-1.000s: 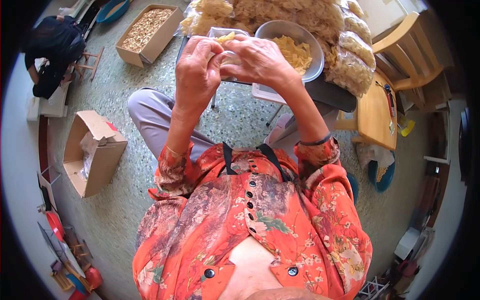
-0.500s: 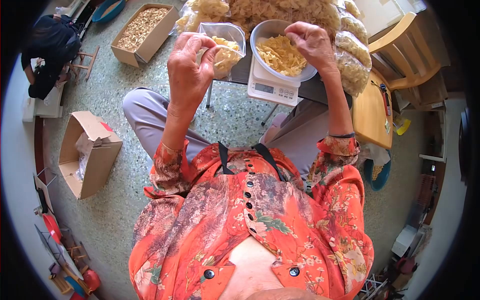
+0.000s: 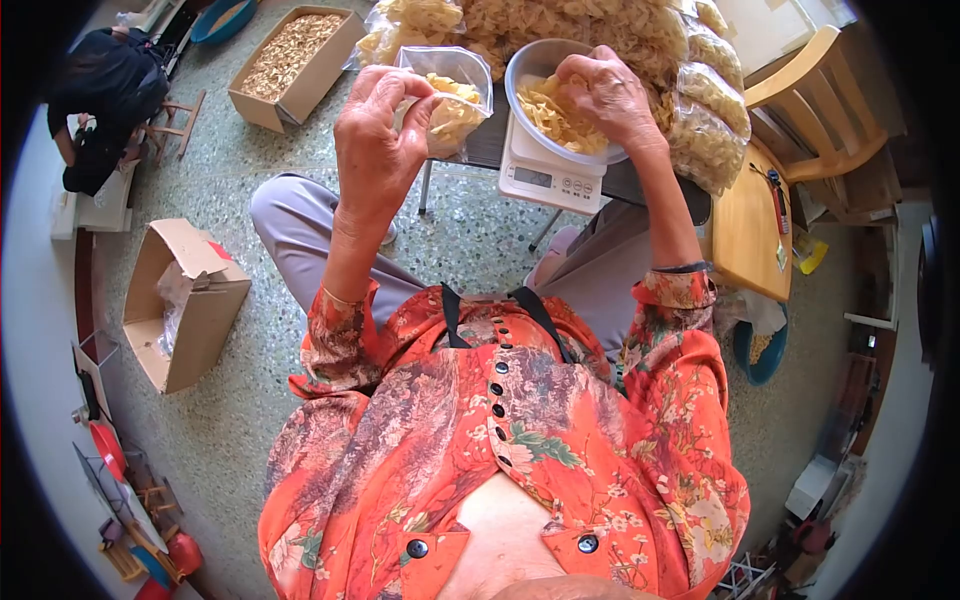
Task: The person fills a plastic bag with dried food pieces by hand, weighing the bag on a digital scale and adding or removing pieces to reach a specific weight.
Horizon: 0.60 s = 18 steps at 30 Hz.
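Note:
My left hand (image 3: 382, 135) pinches the rim of a clear plastic bag (image 3: 482, 68) and holds its mouth apart. Dried pale-yellow slices (image 3: 452, 118) lie inside this bag. To the right, a translucent plastic bowl (image 3: 514, 72) full of similar dried slices (image 3: 550, 112) rests on a white digital kitchen scale (image 3: 552, 183). My right hand (image 3: 606, 100) is down in the bowl, its fingers curled among the slices and its fingertips partly hidden. The scale's display is too small to read.
Filled clear bags (image 3: 708, 130) and a heap of dried slices (image 3: 570, 18) stand behind the bowl. A wooden chair (image 3: 750, 230) is at the right. Cardboard boxes (image 3: 310, 85) (image 3: 205, 330) stand on the floor at left. Another person (image 3: 105, 95) sits at the far left.
My right hand has moved left and down into the slices in the bowl. My left hand keeps its pinch on the bag. The view has shifted slightly.

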Each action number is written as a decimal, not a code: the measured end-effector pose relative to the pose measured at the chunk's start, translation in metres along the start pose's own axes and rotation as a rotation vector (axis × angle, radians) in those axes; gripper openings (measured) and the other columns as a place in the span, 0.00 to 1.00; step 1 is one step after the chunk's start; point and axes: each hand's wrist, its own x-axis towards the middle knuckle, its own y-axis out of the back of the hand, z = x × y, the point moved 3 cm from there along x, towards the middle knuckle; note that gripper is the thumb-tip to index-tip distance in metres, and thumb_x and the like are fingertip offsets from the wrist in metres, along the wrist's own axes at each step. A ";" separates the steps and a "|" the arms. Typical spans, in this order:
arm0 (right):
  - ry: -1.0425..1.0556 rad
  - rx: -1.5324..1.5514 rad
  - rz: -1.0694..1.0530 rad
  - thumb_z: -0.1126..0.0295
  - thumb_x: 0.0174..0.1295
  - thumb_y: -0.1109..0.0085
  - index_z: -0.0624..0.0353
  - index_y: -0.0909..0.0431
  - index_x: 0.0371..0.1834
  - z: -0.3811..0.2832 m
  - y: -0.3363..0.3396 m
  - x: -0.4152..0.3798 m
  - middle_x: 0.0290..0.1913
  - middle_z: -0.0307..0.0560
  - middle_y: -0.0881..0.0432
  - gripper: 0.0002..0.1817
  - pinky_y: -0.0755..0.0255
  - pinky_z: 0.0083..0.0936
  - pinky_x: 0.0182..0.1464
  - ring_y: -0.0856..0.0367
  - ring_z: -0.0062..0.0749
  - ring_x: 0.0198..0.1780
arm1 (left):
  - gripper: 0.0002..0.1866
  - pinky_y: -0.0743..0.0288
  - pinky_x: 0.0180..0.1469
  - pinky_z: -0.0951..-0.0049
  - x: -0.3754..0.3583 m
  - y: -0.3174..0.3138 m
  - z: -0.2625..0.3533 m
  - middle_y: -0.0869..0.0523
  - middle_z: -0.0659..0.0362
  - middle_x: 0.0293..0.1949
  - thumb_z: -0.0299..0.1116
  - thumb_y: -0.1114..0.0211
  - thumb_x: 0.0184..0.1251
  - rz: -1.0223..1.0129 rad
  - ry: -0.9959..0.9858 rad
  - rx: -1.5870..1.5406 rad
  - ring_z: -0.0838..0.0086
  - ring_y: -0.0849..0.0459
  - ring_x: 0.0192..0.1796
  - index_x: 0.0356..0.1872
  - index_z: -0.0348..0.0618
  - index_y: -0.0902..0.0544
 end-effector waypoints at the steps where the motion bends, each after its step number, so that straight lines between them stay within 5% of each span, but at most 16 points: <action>1: 0.000 0.000 -0.001 0.64 0.65 0.34 0.44 0.10 0.48 0.004 0.000 -0.001 0.51 0.51 0.17 0.10 0.20 0.44 0.57 0.14 0.51 0.55 | 0.07 0.17 0.55 0.66 0.000 0.000 0.000 0.11 0.53 0.45 0.19 0.24 0.62 0.002 -0.009 -0.002 0.64 0.09 0.52 0.39 0.37 0.13; 6: -0.036 0.351 0.185 0.61 0.64 0.28 0.54 0.10 0.47 0.027 0.016 -0.008 0.49 0.51 0.13 0.13 0.20 0.35 0.56 0.13 0.43 0.50 | 0.07 0.17 0.55 0.66 0.001 0.000 0.000 0.11 0.53 0.45 0.19 0.24 0.62 0.007 -0.008 -0.013 0.63 0.09 0.52 0.39 0.37 0.13; 7: -0.135 0.427 0.159 0.64 0.65 0.28 0.61 0.11 0.46 0.031 0.015 -0.010 0.44 0.47 0.09 0.12 0.19 0.29 0.51 0.11 0.32 0.45 | 0.07 0.17 0.55 0.66 0.001 0.000 0.000 0.11 0.53 0.45 0.19 0.24 0.62 0.008 -0.008 -0.022 0.63 0.09 0.52 0.39 0.37 0.13; 10: -0.250 0.781 0.189 0.68 0.68 0.28 0.63 0.12 0.45 0.025 0.020 -0.014 0.40 0.42 0.08 0.10 0.18 0.23 0.45 0.12 0.22 0.40 | 0.08 0.19 0.52 0.59 0.001 -0.004 -0.003 0.13 0.51 0.42 0.20 0.25 0.61 0.063 -0.035 -0.092 0.55 0.12 0.46 0.39 0.39 0.14; 11: -0.222 0.757 0.234 0.72 0.68 0.28 0.65 0.13 0.47 0.014 0.027 -0.015 0.40 0.40 0.08 0.09 0.19 0.17 0.41 0.14 0.16 0.37 | 0.08 0.19 0.52 0.59 0.001 -0.005 -0.004 0.13 0.51 0.42 0.20 0.25 0.61 0.067 -0.032 -0.082 0.55 0.12 0.46 0.39 0.39 0.14; 15: -0.047 1.082 0.334 0.73 0.66 0.25 0.62 0.14 0.49 -0.051 0.046 -0.013 0.38 0.42 0.09 0.11 0.21 0.14 0.37 0.15 0.15 0.35 | 0.08 0.19 0.52 0.59 0.002 -0.004 -0.002 0.14 0.51 0.42 0.20 0.25 0.60 0.063 -0.088 -0.057 0.55 0.13 0.47 0.39 0.38 0.14; 18: 0.095 1.010 0.359 0.74 0.65 0.25 0.61 0.14 0.47 -0.091 0.040 -0.004 0.36 0.40 0.10 0.10 0.21 0.15 0.34 0.15 0.15 0.33 | 0.08 0.20 0.50 0.59 0.003 -0.005 0.001 0.15 0.51 0.41 0.20 0.26 0.60 0.068 -0.085 -0.077 0.54 0.14 0.46 0.39 0.38 0.15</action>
